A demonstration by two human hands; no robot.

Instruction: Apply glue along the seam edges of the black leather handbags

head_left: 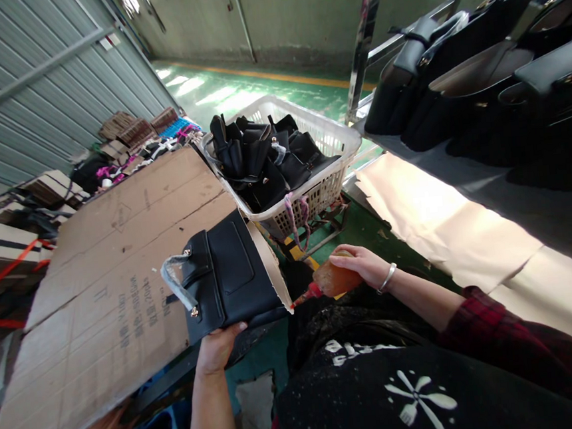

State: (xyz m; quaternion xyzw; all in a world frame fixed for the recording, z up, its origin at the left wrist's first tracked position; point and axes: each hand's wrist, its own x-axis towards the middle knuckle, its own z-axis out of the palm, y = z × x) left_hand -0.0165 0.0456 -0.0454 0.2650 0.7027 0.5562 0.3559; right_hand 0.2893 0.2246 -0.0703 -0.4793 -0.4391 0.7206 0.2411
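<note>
My left hand (217, 347) grips the near bottom edge of a black handbag (228, 273) and holds it tilted over the edge of a cardboard sheet (110, 270). The bag's handle is wrapped in clear plastic. My right hand (363, 264) is closed round an orange squeeze bottle (329, 282). Its red nozzle points left at the bag's pale side edge and nearly touches it.
A white plastic basket (329, 140) full of black handbags stands on a trolley just beyond. More black bags (478, 71) line a shelf at the right above a paper-covered table (447, 227). Boxes and clutter pile along the left wall. Green floor lies ahead.
</note>
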